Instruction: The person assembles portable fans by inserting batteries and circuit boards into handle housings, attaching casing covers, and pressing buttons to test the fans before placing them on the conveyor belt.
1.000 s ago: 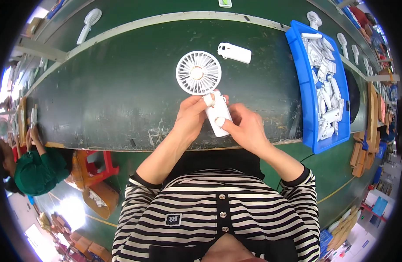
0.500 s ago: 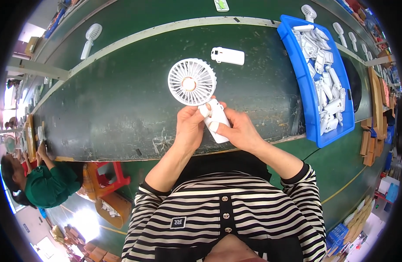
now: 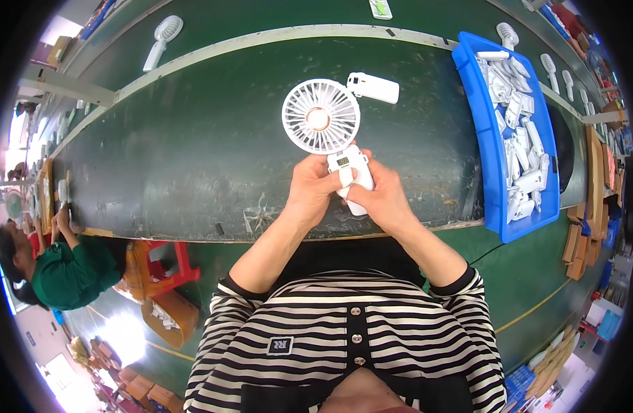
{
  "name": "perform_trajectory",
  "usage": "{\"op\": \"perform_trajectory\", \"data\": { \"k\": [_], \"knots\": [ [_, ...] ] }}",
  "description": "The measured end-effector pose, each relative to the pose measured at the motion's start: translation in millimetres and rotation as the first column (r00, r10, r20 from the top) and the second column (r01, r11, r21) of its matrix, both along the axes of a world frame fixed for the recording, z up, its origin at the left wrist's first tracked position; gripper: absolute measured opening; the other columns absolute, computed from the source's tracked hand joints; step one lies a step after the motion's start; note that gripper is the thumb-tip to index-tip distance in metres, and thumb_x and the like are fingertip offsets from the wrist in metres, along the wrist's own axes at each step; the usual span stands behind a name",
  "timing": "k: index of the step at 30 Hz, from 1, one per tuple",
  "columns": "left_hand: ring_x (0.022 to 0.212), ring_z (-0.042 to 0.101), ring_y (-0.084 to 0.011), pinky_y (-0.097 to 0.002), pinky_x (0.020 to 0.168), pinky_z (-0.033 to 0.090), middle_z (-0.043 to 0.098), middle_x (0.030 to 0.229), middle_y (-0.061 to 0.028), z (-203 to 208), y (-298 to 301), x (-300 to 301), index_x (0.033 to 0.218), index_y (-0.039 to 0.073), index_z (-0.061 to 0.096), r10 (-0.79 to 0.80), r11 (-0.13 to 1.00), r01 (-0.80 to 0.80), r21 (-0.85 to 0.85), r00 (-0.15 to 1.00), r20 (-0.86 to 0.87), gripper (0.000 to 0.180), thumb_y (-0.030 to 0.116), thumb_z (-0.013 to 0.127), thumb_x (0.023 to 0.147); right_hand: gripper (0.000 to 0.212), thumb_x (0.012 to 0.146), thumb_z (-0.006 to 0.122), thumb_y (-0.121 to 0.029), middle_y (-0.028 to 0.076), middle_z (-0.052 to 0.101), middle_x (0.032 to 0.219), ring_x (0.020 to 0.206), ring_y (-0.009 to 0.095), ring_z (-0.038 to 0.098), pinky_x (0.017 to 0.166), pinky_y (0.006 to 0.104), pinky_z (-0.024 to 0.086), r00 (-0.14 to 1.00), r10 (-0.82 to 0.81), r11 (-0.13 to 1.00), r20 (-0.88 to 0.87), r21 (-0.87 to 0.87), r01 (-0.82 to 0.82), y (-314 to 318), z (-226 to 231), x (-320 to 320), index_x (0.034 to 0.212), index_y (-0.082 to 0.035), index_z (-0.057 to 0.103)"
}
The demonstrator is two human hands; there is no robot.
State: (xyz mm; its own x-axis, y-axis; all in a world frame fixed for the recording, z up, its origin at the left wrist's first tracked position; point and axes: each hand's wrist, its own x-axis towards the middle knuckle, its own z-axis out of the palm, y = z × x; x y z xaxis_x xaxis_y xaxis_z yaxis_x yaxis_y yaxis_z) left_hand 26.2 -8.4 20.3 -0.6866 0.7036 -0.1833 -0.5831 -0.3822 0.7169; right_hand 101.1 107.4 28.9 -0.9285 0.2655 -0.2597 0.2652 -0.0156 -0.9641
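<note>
The dark green worktop (image 3: 185,165) spreads widest, its near edge running just in front of the person's body. Toward its right end, reaching from the far edge to the near edge, stands a blue tray (image 3: 489,158) heaped with white plastic parts (image 3: 518,148). Next in size comes the white fan (image 3: 321,115), held over the middle of the worktop, its round head toward the far edge and its handle slanting toward the near edge.

The left hand (image 3: 311,189) pinches the left side of the handle just below the head, thumb on the face and fingers curled behind. The right hand (image 3: 388,199) has its grip closed round the right side and lower part, its thumb also pressed on the face.

A loose white shell (image 3: 376,89) lies nearer the far edge, beside the fan's head; whether the two touch cannot be told. Smallest is a dark display (image 3: 343,162) high on the handle.

The fan looks light and stiff, its smooth plastic probably a little slippery. The thin spokes of the head seem the fragile part, so the handle is the better hold, with thumbs kept off the display.
</note>
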Motion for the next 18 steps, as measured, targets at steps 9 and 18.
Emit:
{"op": "perform_trajectory", "data": {
  "k": [9, 18],
  "knots": [
    [0.082, 0.061, -0.0173, -0.0279, 0.070, 0.050, 0.062, 0.098, -0.0147, -8, 7, 2, 0.106, -0.004, 0.054, 0.098, 0.995, -0.098, -0.019, 0.995, 0.000, 0.029, -0.003, 0.058, 0.077, 0.023, 0.073, 0.061, -0.006, 0.006, 0.060, 0.081, 0.066, 0.011, 0.057, 0.056, 0.0232, 0.046, 1.000, -0.028, 0.997, -0.007, -0.069, 0.028, -1, -4, -6, 0.095, 0.002, 0.056],
    [0.074, 0.059, -0.0145, -0.0265, 0.061, 0.047, 0.062, 0.092, -0.0111, -10, 15, -45, 0.105, -0.005, 0.054, 0.089, 0.991, -0.095, -0.092, 0.994, -0.063, 0.031, 0.015, 0.052, 0.081, 0.030, 0.073, 0.056, -0.003, 0.010, 0.061, 0.087, 0.067, 0.016, 0.061, 0.054, 0.0249, 0.049, 1.000, 0.019, 0.940, -0.006, -0.341, -0.020, 21, 18, -38, 0.102, 0.003, 0.053]
  ]
}}
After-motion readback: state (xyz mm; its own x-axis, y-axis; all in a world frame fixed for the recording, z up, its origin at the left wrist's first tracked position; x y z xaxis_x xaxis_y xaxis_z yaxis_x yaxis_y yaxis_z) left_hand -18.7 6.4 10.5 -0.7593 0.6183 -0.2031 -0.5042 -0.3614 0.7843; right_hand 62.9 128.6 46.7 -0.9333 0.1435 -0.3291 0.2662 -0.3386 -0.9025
